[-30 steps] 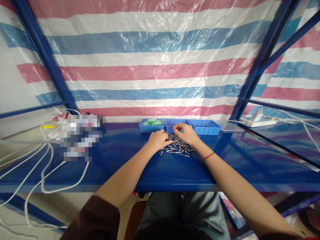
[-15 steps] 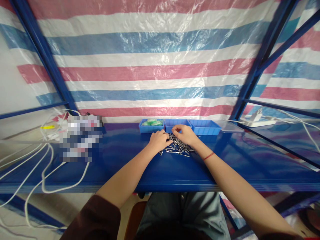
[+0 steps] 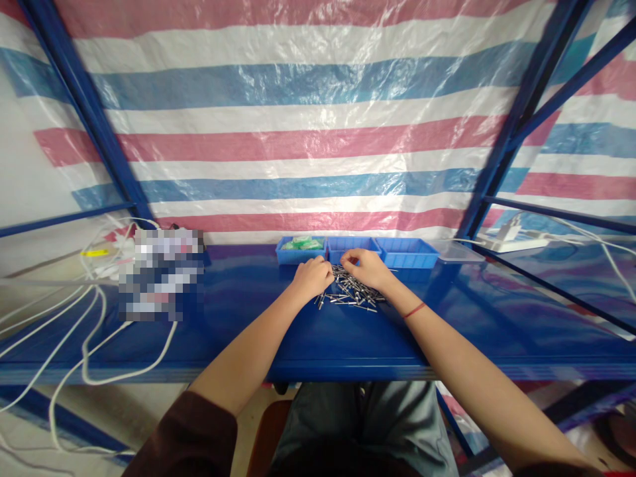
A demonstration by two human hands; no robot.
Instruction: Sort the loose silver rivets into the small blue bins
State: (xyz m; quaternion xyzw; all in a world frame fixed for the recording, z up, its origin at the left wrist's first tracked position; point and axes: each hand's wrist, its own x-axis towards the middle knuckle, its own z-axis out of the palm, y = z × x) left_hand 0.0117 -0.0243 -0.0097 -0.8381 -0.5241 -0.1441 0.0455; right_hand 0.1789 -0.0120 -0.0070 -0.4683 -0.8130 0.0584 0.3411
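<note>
A loose pile of metal blind rivets lies on the blue table. My left hand is at the pile's left edge, its fingers curled and closed with the thumb drawn in. Whatever it may grip is hidden. Over the pile's back right side is my right hand, thumb and forefinger brought together in a pinch. Anything between those fingertips is too small to make out. Directly behind the hands stands the middle blue bin, partly covered by my right hand.
Green packets fill the left blue bin. A third blue bin and a clear plastic lid stand to the right. White cables hang at the left. A power strip sits far right.
My left hand has drawn its spread fingers and thumb together and shifted slightly left. My right hand keeps its pinch, nearly in the same spot.
</note>
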